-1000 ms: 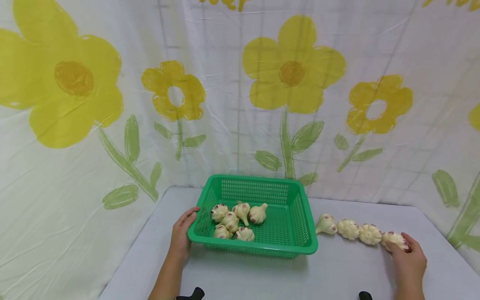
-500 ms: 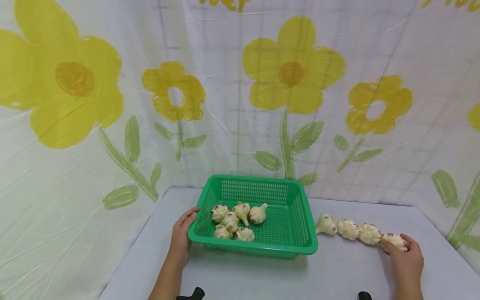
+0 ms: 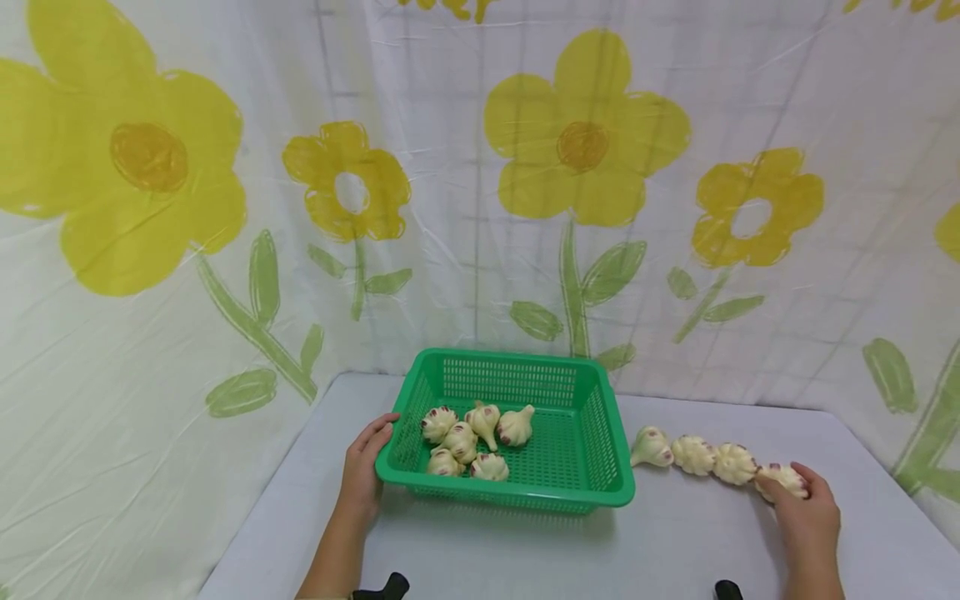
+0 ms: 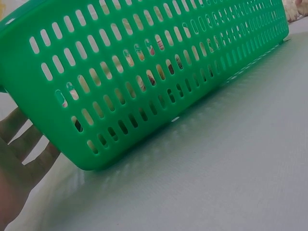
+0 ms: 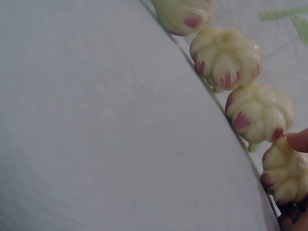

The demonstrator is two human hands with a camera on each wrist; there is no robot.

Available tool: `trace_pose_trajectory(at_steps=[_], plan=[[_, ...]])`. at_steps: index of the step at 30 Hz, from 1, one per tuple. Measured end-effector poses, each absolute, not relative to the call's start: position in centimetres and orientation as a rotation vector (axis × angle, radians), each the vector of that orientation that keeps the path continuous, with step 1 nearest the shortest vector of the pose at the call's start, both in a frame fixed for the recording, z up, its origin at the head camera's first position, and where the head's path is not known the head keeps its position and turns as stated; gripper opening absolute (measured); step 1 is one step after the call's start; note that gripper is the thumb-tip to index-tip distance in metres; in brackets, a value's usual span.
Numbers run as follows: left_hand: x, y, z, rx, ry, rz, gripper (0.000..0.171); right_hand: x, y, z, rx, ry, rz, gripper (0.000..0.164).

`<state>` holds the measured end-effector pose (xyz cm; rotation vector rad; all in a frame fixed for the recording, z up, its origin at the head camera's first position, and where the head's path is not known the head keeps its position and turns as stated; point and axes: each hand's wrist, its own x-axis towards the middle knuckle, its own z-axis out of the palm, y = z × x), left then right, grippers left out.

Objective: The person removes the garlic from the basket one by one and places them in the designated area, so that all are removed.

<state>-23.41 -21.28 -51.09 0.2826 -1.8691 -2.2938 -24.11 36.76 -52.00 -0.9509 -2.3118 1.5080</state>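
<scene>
A green plastic basket (image 3: 517,497) stands on the table with several garlic bulbs (image 3: 460,442) inside, mostly at its left. Against its left outer wall rests my left hand (image 3: 363,471); in the left wrist view, its fingers (image 4: 21,139) lie fairly straight beside the basket's end. To the right of the basket, more bulbs sit in a slanting row, starting with a garlic bulb (image 3: 652,447) close to the basket wall. My right hand (image 3: 810,515) grips the rightmost garlic bulb (image 3: 782,480) between thumb and fingers. That bulb touches its neighbour (image 5: 261,114) in the right wrist view.
A white-covered table (image 3: 570,554) spreads under everything. Behind it hangs a pale curtain (image 3: 442,283) printed with yellow flowers. Dark strap ends (image 3: 393,586) show at the bottom of the head view.
My right hand has slid the rightmost garlic bulb a little to the left, and the neighbouring bulbs have shifted slightly left too. My left hand and the basket have stayed put.
</scene>
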Motion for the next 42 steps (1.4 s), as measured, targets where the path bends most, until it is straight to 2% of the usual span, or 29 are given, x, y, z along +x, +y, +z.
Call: trace_pose_trajectory(at_steps=[14, 42], plan=[[-23.45, -21.24, -51.10, 0.288, -1.885, -2.278, 0.047, -24.23, 36.80, -52.06, -0.946, -2.311, 1.587, 0.090], [-23.43, -21.30, -51.16, 0.275, -1.879, -2.281, 0.050, -24.12, 36.72, -52.04, -0.881, -2.348, 1.508, 0.083]])
